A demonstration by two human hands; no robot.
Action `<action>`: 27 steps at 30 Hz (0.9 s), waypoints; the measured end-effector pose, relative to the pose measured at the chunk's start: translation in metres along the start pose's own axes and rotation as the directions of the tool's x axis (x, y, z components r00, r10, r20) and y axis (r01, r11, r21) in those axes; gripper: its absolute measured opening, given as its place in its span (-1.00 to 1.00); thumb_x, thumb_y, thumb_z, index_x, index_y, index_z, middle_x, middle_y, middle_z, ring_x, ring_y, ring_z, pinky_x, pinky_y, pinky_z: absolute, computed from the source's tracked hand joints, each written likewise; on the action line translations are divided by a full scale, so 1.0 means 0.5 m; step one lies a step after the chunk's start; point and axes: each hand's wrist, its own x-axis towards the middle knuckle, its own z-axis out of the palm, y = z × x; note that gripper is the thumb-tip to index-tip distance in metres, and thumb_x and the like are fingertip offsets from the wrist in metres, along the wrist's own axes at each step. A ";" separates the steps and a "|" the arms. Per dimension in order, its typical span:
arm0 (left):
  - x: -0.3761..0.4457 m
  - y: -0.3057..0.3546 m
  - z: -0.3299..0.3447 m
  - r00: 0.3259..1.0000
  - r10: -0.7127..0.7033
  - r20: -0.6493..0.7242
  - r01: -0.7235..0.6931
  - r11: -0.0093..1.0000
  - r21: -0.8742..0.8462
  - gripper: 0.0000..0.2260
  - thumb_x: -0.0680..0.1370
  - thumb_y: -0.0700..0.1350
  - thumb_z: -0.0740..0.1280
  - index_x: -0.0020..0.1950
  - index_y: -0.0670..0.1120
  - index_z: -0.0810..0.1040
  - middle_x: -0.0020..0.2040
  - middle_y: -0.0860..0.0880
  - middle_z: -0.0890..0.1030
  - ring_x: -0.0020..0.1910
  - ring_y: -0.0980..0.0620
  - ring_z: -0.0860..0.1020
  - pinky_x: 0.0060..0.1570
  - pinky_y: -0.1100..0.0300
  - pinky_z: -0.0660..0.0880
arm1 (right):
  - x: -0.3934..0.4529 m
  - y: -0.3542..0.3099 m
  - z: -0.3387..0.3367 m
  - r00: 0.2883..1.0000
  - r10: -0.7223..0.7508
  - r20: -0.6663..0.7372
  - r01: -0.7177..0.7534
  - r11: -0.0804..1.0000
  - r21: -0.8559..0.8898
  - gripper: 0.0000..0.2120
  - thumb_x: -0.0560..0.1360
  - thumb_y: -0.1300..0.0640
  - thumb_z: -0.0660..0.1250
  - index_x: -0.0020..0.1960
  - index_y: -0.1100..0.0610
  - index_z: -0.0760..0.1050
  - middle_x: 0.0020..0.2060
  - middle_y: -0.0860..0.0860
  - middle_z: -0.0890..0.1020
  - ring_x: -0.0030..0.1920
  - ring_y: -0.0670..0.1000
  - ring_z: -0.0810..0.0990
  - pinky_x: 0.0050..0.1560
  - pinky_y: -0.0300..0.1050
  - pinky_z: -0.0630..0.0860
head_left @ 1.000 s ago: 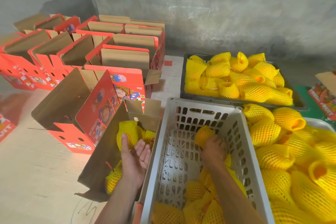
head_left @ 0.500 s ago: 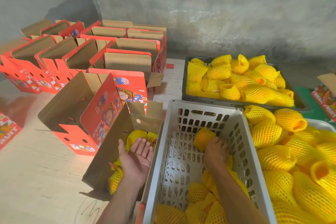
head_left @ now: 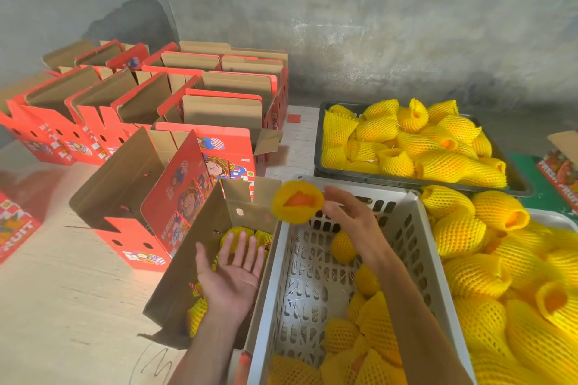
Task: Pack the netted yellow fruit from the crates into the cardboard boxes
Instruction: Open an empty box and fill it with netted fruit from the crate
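A netted yellow fruit (head_left: 297, 201) is in the air over the near corner of the grey slotted crate (head_left: 300, 275), right at the fingertips of my right hand (head_left: 347, 216), whose fingers are spread and straight. I cannot tell if they still touch it. My left hand (head_left: 233, 272) lies palm up with flat fingers over the nearest open cardboard box (head_left: 187, 259), which holds several netted fruit (head_left: 240, 233). More netted fruit (head_left: 369, 331) lie in the crate's near end.
A black tray (head_left: 319, 147) of netted fruit stands at the back. A white crate (head_left: 550, 216) piled with fruit is on the right. Several open red cardboard boxes (head_left: 219, 109) stand in rows at the left, below a concrete wall.
My right hand has lifted a fruit out of the grey crate, swung it left toward the box and opened. My left hand has stayed palm up over the box.
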 end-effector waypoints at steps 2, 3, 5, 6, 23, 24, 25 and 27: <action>-0.006 0.008 0.001 0.999 0.011 0.047 -0.010 1.000 -0.018 -0.26 0.31 0.36 0.54 0.36 -0.03 0.59 0.30 -0.17 0.63 0.28 -0.24 0.59 0.31 -0.27 0.48 | 0.000 0.018 0.000 0.996 0.031 -0.085 -0.027 0.998 0.053 -0.47 0.50 -0.48 0.29 0.32 -0.19 0.57 0.20 -0.23 0.66 0.17 -0.16 0.66 0.17 -0.16 0.54; -0.007 0.011 -0.001 0.998 0.021 0.052 -0.020 0.999 -0.027 -0.26 0.30 0.35 0.56 0.36 -0.02 0.57 0.30 -0.17 0.62 0.28 -0.26 0.58 0.32 -0.29 0.46 | 0.007 0.039 0.000 0.981 0.088 -0.171 -0.080 0.995 0.055 -0.51 0.53 -0.43 0.27 0.28 -0.15 0.59 0.17 -0.19 0.68 0.13 -0.14 0.67 0.18 -0.10 0.54; -0.009 0.015 -0.005 0.999 0.051 0.008 -0.050 0.997 -0.062 -0.41 0.40 0.26 0.52 0.31 -0.04 0.60 0.28 -0.17 0.63 0.20 -0.22 0.63 0.27 -0.21 0.52 | 0.014 0.091 0.001 0.907 0.258 -0.334 -0.297 0.952 -0.072 -0.56 0.61 -0.26 0.29 0.36 -0.03 0.54 0.24 -0.06 0.65 0.09 -0.07 0.64 0.14 -0.07 0.56; -0.010 0.015 -0.005 0.998 0.058 -0.038 -0.060 0.996 -0.067 -0.55 0.48 0.20 0.46 0.24 -0.04 0.63 0.23 -0.13 0.65 0.11 -0.15 0.66 0.19 -0.09 0.58 | 0.011 0.120 0.003 0.871 0.324 -0.369 -0.406 0.898 -0.170 -0.55 0.63 -0.17 0.31 0.43 0.03 0.47 0.32 0.00 0.58 0.11 -0.03 0.61 0.13 -0.04 0.58; 0.004 -0.011 0.012 0.980 0.010 -0.198 0.048 0.957 0.287 -0.55 0.74 0.05 0.05 0.42 -0.24 0.46 0.32 -0.19 0.56 0.36 -0.08 0.52 0.45 0.04 0.38 | -0.007 0.206 0.010 0.680 0.628 -0.380 -0.386 -0.134 -0.913 -0.53 0.62 -0.03 0.29 0.50 0.09 0.42 0.54 0.16 0.38 0.56 0.26 0.26 0.52 0.18 0.28; 0.001 -0.007 0.013 0.971 0.003 -0.237 0.061 0.963 0.264 -0.63 0.74 0.00 0.07 0.26 -0.22 0.54 0.16 -0.17 0.61 0.20 -0.07 0.58 0.32 0.05 0.49 | -0.009 0.209 0.012 0.669 0.638 -0.381 -0.377 -0.150 -0.914 -0.50 0.62 -0.05 0.30 0.50 0.08 0.40 0.54 0.18 0.36 0.56 0.28 0.24 0.53 0.21 0.25; -0.001 -0.004 0.015 0.967 0.003 -0.256 0.057 0.972 0.227 -0.69 0.73 -0.03 0.10 0.10 -0.18 0.55 0.00 -0.13 0.60 0.02 -0.04 0.60 0.16 0.06 0.56 | -0.011 0.211 0.013 0.662 0.641 -0.388 -0.379 -0.160 -0.911 -0.49 0.61 -0.07 0.30 0.51 0.09 0.39 0.55 0.19 0.35 0.55 0.30 0.24 0.53 0.22 0.25; -0.006 0.000 0.017 0.971 0.003 -0.237 0.031 0.990 0.141 -0.74 0.70 -0.04 0.15 -0.09 -0.12 0.50 -0.19 -0.07 0.54 -0.19 0.00 0.56 -0.01 0.09 0.56 | -0.014 0.210 0.012 0.659 0.630 -0.411 -0.428 -0.136 -0.894 -0.50 0.61 -0.07 0.30 0.48 0.09 0.42 0.51 0.20 0.38 0.52 0.29 0.29 0.51 0.21 0.29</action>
